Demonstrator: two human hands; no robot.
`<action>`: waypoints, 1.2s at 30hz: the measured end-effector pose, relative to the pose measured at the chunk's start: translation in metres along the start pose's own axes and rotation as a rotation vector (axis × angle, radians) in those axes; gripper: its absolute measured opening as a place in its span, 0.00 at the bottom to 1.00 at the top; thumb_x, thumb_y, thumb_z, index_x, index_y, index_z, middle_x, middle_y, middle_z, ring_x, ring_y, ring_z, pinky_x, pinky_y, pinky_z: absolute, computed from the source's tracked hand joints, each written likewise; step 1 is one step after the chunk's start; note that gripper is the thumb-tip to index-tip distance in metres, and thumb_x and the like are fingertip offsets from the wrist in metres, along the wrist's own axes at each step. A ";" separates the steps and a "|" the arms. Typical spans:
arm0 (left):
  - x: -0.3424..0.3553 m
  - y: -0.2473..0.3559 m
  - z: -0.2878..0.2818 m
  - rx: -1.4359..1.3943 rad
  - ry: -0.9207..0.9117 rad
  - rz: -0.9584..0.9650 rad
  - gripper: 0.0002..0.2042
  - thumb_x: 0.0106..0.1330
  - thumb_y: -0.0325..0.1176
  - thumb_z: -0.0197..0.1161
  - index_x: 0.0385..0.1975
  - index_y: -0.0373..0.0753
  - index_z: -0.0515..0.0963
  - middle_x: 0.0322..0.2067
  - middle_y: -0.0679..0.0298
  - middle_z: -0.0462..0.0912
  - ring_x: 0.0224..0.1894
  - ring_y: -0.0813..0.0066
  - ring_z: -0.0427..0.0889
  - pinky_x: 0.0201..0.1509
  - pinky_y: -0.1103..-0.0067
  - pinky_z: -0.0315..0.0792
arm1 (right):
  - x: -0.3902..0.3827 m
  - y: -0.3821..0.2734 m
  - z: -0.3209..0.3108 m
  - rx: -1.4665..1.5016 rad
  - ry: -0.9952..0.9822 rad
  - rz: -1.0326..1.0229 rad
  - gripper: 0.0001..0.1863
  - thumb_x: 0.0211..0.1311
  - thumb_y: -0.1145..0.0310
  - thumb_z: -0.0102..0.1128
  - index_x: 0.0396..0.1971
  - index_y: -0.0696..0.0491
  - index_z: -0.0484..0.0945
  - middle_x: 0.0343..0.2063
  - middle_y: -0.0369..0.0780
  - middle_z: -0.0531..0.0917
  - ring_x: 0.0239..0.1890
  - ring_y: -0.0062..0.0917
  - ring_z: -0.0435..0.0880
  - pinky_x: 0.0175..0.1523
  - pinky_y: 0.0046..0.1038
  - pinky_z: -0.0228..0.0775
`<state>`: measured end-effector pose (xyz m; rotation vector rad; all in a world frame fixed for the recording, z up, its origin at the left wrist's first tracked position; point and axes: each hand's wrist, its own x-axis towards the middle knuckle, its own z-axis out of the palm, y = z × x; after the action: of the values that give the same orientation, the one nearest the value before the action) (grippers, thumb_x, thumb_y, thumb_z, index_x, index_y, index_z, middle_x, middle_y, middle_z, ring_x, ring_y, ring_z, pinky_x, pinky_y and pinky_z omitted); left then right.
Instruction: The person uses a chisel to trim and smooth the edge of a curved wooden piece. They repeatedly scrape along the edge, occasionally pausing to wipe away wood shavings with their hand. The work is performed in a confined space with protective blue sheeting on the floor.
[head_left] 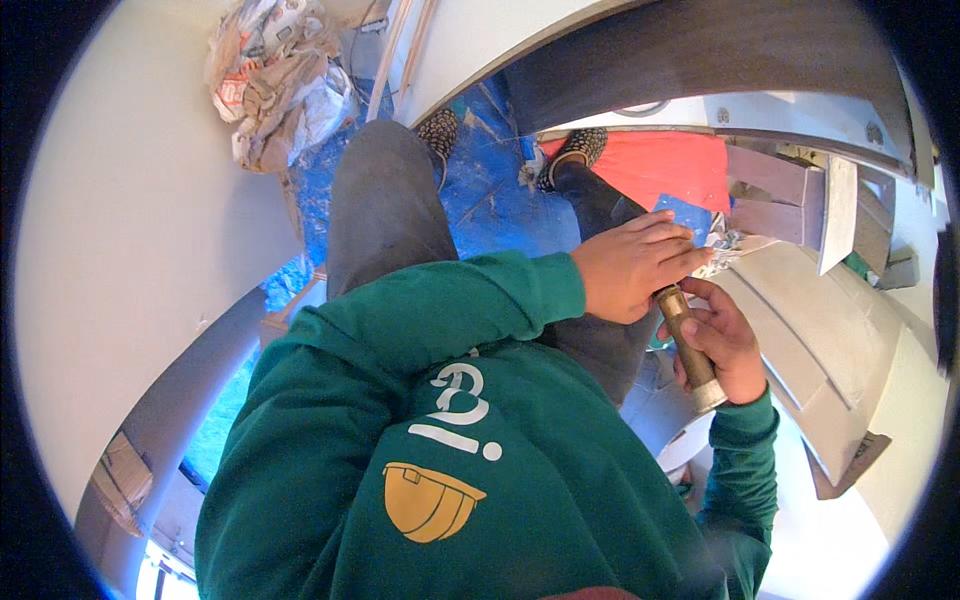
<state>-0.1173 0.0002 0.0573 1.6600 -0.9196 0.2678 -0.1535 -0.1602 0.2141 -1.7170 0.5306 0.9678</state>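
My right hand (727,338) is closed around a brass-coloured metal cylinder (692,352), which tilts with its wider, paler end toward my right sleeve. At the cylinder's narrower far end, my left hand (640,265) is held palm down with its fingers stretched out. Those fingers lie over or right beside that end; whether they touch it I cannot tell. The left palm and part of the cylinder's far end are hidden.
Blue plastic sheeting (485,190) covers the floor around my shoes. Crumpled plastic bags (275,95) lie at the far left. A red sheet (660,165), wooden pieces (770,195) and flattened cardboard (810,320) are on the right. A dark curved panel (720,55) spans the far side.
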 end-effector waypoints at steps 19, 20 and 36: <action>0.051 -0.023 -0.034 -0.072 0.411 -0.232 0.18 0.41 0.36 0.69 0.33 0.43 0.72 0.32 0.59 0.77 0.41 0.55 0.77 0.44 0.60 0.65 | 0.019 -0.067 0.015 -0.124 0.221 -1.104 0.35 0.54 0.32 0.64 0.47 0.48 0.71 0.47 0.49 0.77 0.56 0.43 0.73 0.64 0.50 0.62; 0.055 -0.023 -0.036 -0.078 0.417 -0.236 0.18 0.40 0.36 0.69 0.33 0.43 0.72 0.32 0.59 0.77 0.41 0.55 0.77 0.44 0.61 0.65 | 0.024 -0.071 0.015 -0.111 0.142 -1.137 0.34 0.55 0.33 0.63 0.45 0.48 0.72 0.46 0.47 0.78 0.56 0.42 0.73 0.65 0.52 0.61; 0.113 -0.020 -0.047 -0.286 0.879 -0.014 0.16 0.40 0.38 0.71 0.28 0.47 0.73 0.27 0.68 0.72 0.33 0.64 0.74 0.38 0.66 0.62 | 0.023 -0.148 0.052 -0.097 0.101 -1.236 0.15 0.59 0.50 0.51 0.18 0.41 0.65 0.16 0.28 0.64 0.29 0.23 0.63 0.47 0.35 0.52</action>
<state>-0.0153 -0.0044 0.1269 1.1000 -0.2560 0.7450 -0.0485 -0.0571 0.2733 -1.7365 -0.5262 0.0046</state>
